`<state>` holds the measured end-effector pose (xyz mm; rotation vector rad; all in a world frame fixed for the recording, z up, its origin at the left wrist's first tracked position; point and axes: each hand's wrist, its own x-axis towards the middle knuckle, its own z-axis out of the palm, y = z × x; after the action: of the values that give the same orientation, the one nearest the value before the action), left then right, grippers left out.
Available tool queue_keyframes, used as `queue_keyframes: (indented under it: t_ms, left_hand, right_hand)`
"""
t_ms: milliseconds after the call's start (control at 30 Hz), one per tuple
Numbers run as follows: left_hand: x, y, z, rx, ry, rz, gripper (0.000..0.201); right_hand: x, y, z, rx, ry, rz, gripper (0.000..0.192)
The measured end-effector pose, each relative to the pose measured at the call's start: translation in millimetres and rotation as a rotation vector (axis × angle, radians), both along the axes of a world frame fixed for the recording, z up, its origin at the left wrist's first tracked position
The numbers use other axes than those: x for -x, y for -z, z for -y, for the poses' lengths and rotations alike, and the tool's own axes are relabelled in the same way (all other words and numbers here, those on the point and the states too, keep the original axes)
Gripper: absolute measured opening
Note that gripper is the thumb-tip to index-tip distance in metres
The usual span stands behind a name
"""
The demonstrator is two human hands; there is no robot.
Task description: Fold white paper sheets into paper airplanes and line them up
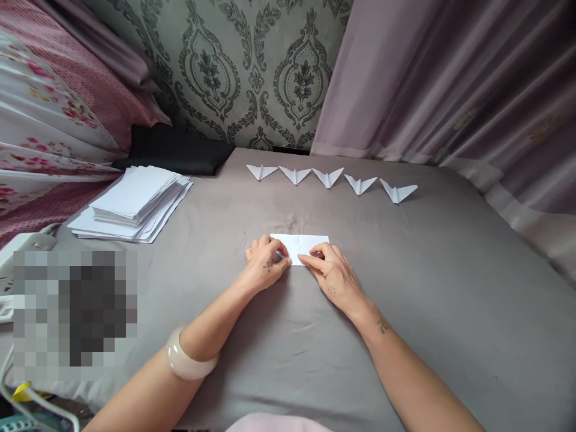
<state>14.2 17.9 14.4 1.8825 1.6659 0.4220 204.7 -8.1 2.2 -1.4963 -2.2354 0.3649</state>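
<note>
A small white sheet of paper (300, 243) lies flat on the grey cloth (427, 282), folded along a crease down its middle. My left hand (264, 263) presses on its near left part with bent fingers. My right hand (332, 273) rests on its near right part, index finger laid along the lower edge. Both hands cover the sheet's near edge. A cream bangle (185, 359) sits on my left wrist.
Several folded white paper planes (329, 177) stand in a row at the far side. A stack of white sheets (133, 203) lies at the left, a black cloth (175, 150) behind it. Curtains hang at right and left.
</note>
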Motion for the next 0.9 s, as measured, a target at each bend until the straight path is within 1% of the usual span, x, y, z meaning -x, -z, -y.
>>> queue_keyframes:
  t_ms: [67, 133, 200, 267, 333, 400, 467, 533, 633, 733, 900]
  left_hand:
    - [5, 1.0, -2, -0.001, 0.033, -0.003, 0.008]
    - [8, 1.1, 0, -0.034, 0.075, -0.020, 0.009]
    - [7, -0.1, 6, -0.146, 0.107, -0.083, 0.016]
    - [1, -1.7, 17, -0.312, 0.159, -0.187, 0.025]
    - [-9, -1.6, 30, -0.416, 0.299, -0.271, 0.034]
    - [-17, 2.3, 41, -0.418, 0.420, -0.327, 0.041]
    - [-22, 9.3, 47, -0.405, 0.412, -0.390, 0.045]
    - [-24, 16.7, 49, -0.393, 0.397, -0.433, 0.046]
    - [-24, 22.2, 48, -0.392, 0.376, -0.469, 0.044]
    - [-22, 18.3, 47, -0.383, 0.364, -0.474, 0.040]
    - [-10, -0.9, 40, -0.319, 0.421, -0.388, 0.028]
  right_hand:
    - [2, -0.8, 1, -0.011, 0.008, 0.047, 0.027]
    - [3, -1.6, 1, -0.011, 0.015, 0.077, 0.027]
    - [4, -2.2, 2, -0.004, 0.019, 0.091, 0.027]
    - [4, -2.7, 2, 0.000, 0.024, 0.098, 0.027]
    - [5, -3.7, 2, -0.004, 0.019, 0.111, 0.029]
    - [6, -5.2, 5, -0.013, 0.011, 0.142, 0.031]
    - [8, -6.7, 9, -0.028, 0.008, 0.204, 0.034]
    - [12, -7.7, 15, -0.047, 0.007, 0.292, 0.038]
    - [19, -7.7, 24, -0.086, 0.010, 0.402, 0.043]
    - [23, -7.9, 29, -0.105, 0.000, 0.452, 0.044]
    - [22, -13.4, 32, -0.089, -0.006, 0.497, 0.047]
